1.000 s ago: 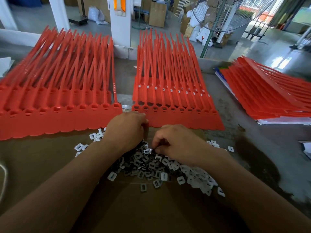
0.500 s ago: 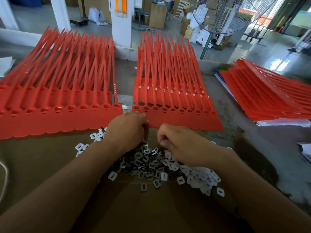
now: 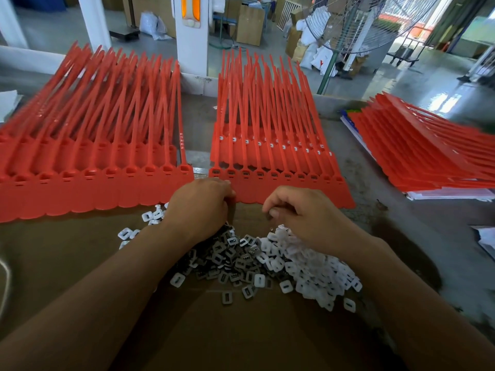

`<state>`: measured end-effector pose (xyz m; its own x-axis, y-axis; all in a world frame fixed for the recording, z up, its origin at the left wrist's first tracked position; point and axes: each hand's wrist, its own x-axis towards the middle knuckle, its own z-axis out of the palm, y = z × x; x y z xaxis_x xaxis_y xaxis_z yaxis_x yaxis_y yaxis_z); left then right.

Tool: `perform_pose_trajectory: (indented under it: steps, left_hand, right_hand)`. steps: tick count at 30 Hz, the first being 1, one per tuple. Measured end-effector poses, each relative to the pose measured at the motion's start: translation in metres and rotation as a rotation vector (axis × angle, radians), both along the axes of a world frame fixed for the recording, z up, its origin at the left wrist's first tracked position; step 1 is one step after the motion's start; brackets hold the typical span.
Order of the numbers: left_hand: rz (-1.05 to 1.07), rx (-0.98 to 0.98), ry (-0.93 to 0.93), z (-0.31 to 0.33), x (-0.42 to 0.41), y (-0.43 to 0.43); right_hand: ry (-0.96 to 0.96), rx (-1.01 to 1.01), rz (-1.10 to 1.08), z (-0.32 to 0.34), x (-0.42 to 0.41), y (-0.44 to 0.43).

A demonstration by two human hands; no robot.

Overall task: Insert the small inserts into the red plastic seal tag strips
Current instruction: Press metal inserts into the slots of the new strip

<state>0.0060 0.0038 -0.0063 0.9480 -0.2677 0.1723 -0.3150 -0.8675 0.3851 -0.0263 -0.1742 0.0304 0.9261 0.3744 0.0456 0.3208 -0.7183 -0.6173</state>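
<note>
A heap of small white and grey inserts [image 3: 270, 259] lies on brown cardboard [image 3: 214, 330] in front of me. Beyond it lie two sheets of red seal tag strips: a middle one [image 3: 270, 156] with inserts showing in some heads, and a left one [image 3: 88, 167]. My left hand [image 3: 199, 207] rests curled at the near left corner of the middle sheet; whether it holds anything is hidden. My right hand [image 3: 302, 212] hovers just above the heap, fingers curled with thumb and fingertips pinched together; a small insert between them cannot be made out.
A third stack of red strips [image 3: 428, 156] lies on papers at the right. The grey worktable [image 3: 401, 236] shows at the right, with a paper sheet [image 3: 484, 236] at its edge. A standing fan [image 3: 356, 25] and boxes stand beyond the table.
My right hand has lifted off the insert heap and moved up toward the middle red sheet. My left hand has stayed at the sheet's corner.
</note>
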Motion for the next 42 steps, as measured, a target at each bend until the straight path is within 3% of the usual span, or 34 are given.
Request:
perform_pose_trajectory:
  steps: [14,19,26,42]
  left_hand:
    - [0.001,0.012,0.004,-0.001,0.003,0.001]
    - [-0.004,0.012,0.0,-0.002,0.003,0.001]
    - [0.005,-0.003,0.003,-0.001,0.003,0.0]
    - [-0.001,-0.006,0.006,0.0,0.003,0.001]
  right_hand:
    - [0.014,0.212,-0.36,-0.001,0.022,-0.057]
    - [-0.106,0.265,-0.517,0.002,0.037,-0.08]
    - [-0.106,0.173,-0.598,-0.002,0.06,-0.092]
    - [-0.031,-0.038,-0.562,-0.028,0.088,-0.094]
